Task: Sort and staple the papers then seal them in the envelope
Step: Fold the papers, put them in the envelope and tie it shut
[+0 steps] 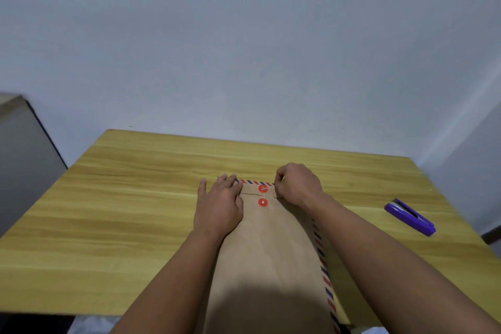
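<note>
A brown envelope (pixel 268 257) lies lengthwise on the wooden table (pixel 130 198), its near end reaching past the table's front edge toward the person and its far end, with the flap folded down, pointing toward the wall; a red and blue striped border runs along the far edge and down the right side. Two red button discs sit near the far end, one above the other: the upper disc (pixel 263 188) on the flap, the lower disc (pixel 263 202) on the body just below the flap's edge; a thin pale string (pixel 274 195) loops from the upper disc toward the right.

The left hand (pixel 219 205) lies flat on the envelope's far left part, palm down, fingers spread and extended over the flap's left corner, pressing it to the table; it grips nothing. The right hand (pixel 296 184) is curled at the envelope's far right corner, just beside the discs, its fingertips pinched together on the string; the exact contact point is small and hard to make out. Both forearms run up from the bottom of the view, one along each side of the envelope.

Well apart to the right, a purple stapler (pixel 410 216) rests on the table, lying at an angle near the right edge. Behind the table stands a plain pale wall (pixel 244 35); a grey cabinet (pixel 24 157) shows at the left.
</note>
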Available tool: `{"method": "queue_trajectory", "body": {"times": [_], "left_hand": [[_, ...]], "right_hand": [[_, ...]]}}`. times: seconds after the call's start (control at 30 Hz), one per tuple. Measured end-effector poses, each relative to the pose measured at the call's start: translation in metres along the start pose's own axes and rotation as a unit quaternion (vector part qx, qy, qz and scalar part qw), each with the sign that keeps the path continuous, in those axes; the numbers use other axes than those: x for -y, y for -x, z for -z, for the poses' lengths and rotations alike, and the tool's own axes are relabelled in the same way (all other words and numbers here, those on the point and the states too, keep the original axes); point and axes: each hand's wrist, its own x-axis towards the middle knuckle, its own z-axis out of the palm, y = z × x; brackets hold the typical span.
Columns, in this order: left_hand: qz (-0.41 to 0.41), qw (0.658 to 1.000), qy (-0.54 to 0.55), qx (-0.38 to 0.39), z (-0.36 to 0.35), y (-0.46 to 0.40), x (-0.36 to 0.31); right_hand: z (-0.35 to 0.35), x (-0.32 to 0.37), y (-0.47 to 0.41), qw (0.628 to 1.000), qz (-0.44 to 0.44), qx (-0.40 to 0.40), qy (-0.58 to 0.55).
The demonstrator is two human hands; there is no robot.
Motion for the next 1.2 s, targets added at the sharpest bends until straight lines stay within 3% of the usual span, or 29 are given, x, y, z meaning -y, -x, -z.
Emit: {"method": "queue_trajectory", "body": {"times": [0.3, 0.53, 0.93, 1.2], "left_hand": [[0.001, 1.0, -0.007, 0.008, 0.001, 0.001, 0.0], [-0.001, 1.0, -0.004, 0.009, 0.0, -0.001, 0.001], [-0.006, 1.0, -0.01, 0.011, 0.0, -0.001, 0.001], [-0.006, 1.0, -0.005, 0.011, 0.001, 0.0, 0.001]], "right_hand": [[0.007, 0.001, 0.004, 0.995, -0.047, -0.034, -0.08], [-0.003, 0.008, -0.02, 0.994, -0.099, 0.025, -0.034], [-0.027, 0.043, -0.026, 0.999, 0.019, -0.002, 0.032], [-0.022, 0.029, 0.007, 0.991, 0.131, 0.001, 0.027]]}}
